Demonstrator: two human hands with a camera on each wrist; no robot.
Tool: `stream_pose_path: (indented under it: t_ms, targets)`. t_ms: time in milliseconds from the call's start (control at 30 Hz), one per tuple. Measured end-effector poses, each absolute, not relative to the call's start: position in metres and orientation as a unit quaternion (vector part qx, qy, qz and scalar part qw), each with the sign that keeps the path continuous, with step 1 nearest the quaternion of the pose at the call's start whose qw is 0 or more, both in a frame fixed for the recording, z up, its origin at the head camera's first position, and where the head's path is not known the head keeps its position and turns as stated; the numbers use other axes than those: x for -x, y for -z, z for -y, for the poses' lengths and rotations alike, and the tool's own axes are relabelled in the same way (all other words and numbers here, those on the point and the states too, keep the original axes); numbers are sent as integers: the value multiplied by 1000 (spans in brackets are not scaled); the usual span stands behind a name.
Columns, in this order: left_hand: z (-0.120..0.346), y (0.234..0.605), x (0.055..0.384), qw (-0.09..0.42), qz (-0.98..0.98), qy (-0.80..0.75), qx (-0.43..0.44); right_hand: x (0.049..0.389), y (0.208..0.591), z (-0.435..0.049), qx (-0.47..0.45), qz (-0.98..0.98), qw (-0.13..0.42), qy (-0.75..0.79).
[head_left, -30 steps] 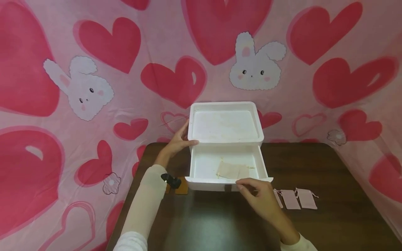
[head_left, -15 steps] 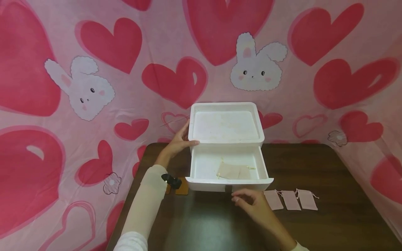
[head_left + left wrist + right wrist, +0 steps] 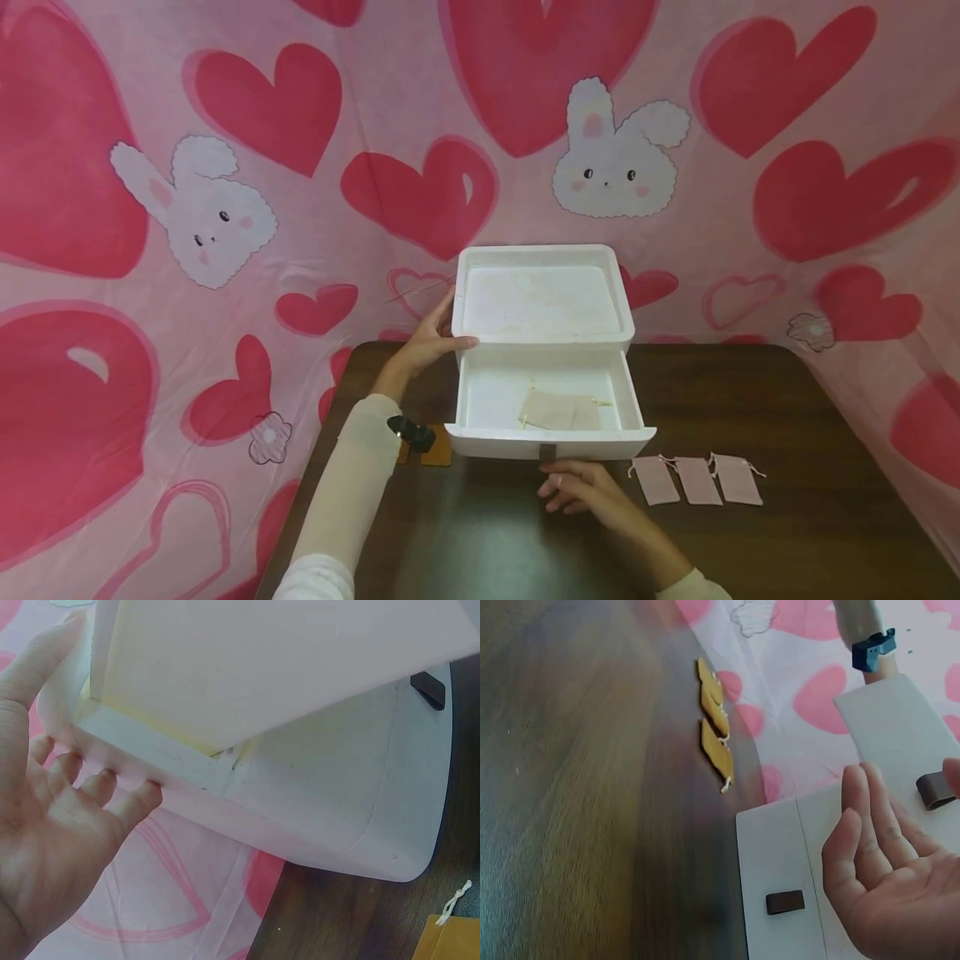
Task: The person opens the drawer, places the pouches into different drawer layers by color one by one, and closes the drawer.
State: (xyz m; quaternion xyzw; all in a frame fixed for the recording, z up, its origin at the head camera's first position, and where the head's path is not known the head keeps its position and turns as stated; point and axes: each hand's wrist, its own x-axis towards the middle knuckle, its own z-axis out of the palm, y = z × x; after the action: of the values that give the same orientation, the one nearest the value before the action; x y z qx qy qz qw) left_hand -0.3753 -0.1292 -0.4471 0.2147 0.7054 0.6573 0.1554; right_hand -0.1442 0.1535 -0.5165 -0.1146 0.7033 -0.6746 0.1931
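A white drawer unit stands on the table with its upper drawer pulled out. Inside that drawer lies a beige drawstring pouch with yellowish ties. My left hand grips the unit's left side, the thumb at the front corner; in the left wrist view, several fingertips press along the edge. My right hand hovers just below the drawer front, close to its brown pull tab. In the right wrist view, the right hand's fingers are loosely bent and hold nothing.
Three pink drawstring pouches lie in a row right of the unit. Orange pouches lie at its left, partly behind my left wrist in the head view. A lower drawer with its own brown tab sits closed. A printed cloth hangs behind.
My right hand has left the drawer's front rim and moved down and left, to below the pull tab. The left hand keeps its grip, and the drawer stays pulled out.
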Motion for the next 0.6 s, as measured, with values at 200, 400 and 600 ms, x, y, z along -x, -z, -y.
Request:
stream_pose_path:
  t_ms: [200, 400, 600]
  targets:
    - [129, 447, 375, 154, -706, -656, -216, 147, 517, -153, 115, -635, 238, 726]
    - [129, 448, 377, 155, -703, -659, -216, 148, 516, -151, 127, -600, 251, 749]
    - [129, 448, 376, 154, -704, -659, -214, 150, 514, -148, 149, -607, 252, 739]
